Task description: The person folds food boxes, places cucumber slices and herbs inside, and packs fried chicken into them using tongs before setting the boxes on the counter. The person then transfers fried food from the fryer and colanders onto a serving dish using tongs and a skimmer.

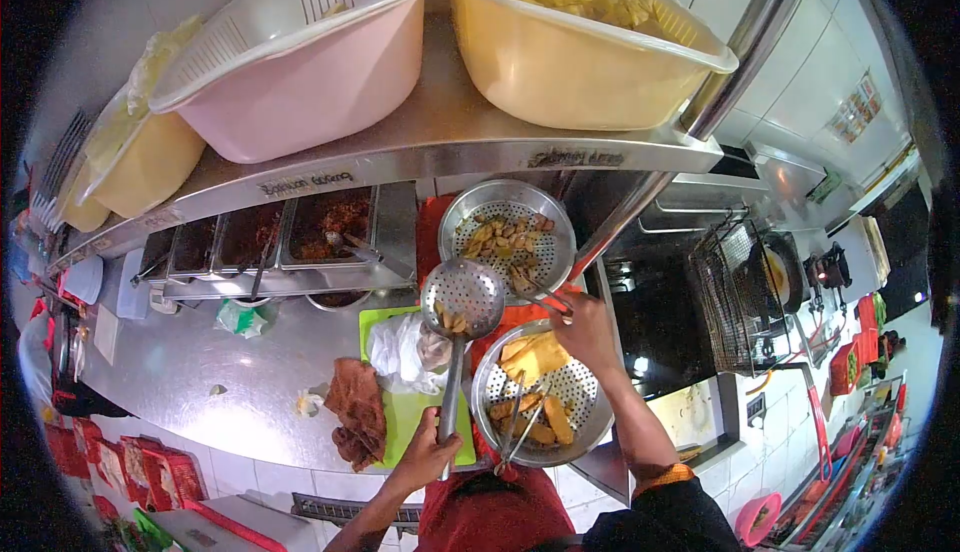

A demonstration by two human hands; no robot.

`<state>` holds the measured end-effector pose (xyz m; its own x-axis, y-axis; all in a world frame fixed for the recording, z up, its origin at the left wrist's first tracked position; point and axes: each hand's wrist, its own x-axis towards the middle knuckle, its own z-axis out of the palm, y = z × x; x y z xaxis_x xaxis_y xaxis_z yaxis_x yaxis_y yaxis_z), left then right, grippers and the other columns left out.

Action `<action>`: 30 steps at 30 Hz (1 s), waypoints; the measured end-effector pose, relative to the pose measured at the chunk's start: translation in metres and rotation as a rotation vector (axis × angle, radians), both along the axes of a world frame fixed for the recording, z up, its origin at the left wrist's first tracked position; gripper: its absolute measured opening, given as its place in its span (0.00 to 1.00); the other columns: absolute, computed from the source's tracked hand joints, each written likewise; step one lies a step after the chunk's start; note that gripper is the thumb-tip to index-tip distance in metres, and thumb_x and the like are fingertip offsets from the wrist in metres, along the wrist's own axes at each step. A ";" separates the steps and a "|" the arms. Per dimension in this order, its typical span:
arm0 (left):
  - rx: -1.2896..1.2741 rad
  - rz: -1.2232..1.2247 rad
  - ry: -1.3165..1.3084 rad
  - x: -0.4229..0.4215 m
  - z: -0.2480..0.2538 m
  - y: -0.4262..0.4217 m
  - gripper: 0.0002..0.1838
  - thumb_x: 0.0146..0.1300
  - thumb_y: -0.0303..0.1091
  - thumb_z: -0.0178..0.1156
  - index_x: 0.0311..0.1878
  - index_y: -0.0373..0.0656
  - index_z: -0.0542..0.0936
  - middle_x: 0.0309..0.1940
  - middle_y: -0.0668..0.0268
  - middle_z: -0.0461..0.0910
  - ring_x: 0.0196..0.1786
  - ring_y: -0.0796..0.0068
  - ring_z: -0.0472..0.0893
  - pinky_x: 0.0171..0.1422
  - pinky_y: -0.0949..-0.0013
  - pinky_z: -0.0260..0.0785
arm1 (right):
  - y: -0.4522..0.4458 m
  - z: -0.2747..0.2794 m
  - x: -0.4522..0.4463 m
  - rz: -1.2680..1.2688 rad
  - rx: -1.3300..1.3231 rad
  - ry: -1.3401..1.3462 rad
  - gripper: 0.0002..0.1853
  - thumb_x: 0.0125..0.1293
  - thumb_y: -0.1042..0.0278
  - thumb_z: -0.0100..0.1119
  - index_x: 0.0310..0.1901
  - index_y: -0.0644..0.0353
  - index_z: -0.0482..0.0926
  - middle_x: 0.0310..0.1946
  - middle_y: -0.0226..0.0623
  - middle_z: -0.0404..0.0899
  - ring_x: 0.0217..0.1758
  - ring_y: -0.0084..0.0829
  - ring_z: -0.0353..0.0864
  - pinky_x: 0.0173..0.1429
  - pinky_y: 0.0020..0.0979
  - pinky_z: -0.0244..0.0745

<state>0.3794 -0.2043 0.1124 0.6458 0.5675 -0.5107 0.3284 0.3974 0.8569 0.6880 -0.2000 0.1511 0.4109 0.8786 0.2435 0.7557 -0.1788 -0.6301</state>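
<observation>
My left hand (426, 452) is wrapped round the handle of a perforated skimmer (478, 287), which has a few browned food pieces (452, 318) in its bowl. In my right hand (584, 334) is a pair of metal tongs (548, 297). Their tips reach into the far metal colander (563, 227), by a brown piece at its near edge; whether they grip it I cannot tell. Several similar pieces (502, 238) lie in that colander. Closer to me, a second colander (597, 417) holds larger golden fried pieces (535, 354), with another pair of tongs (518, 422) resting in it.
A green cutting board (405, 422) bears a white plastic bag (400, 352); a brown cloth (357, 412) lies beside it. Food trays (325, 232) stand back left. Overhead, a shelf (440, 147) carries plastic tubs (590, 72). Right are a dark fryer area (655, 322) and wire baskets (725, 292).
</observation>
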 end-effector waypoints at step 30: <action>0.153 0.008 -0.014 0.008 0.018 0.001 0.21 0.59 0.27 0.52 0.52 0.39 0.56 0.29 0.67 0.64 0.24 0.79 0.69 0.26 0.72 0.65 | 0.021 -0.028 0.018 -0.088 -0.165 -0.092 0.14 0.50 0.68 0.61 0.37 0.66 0.78 0.29 0.52 0.79 0.32 0.49 0.79 0.36 0.42 0.75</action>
<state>0.3872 -0.2035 0.1304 0.6472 0.6432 -0.4092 0.3136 0.2646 0.9119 0.7058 -0.1789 0.1230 0.4701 0.8716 0.1393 0.7858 -0.3413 -0.5158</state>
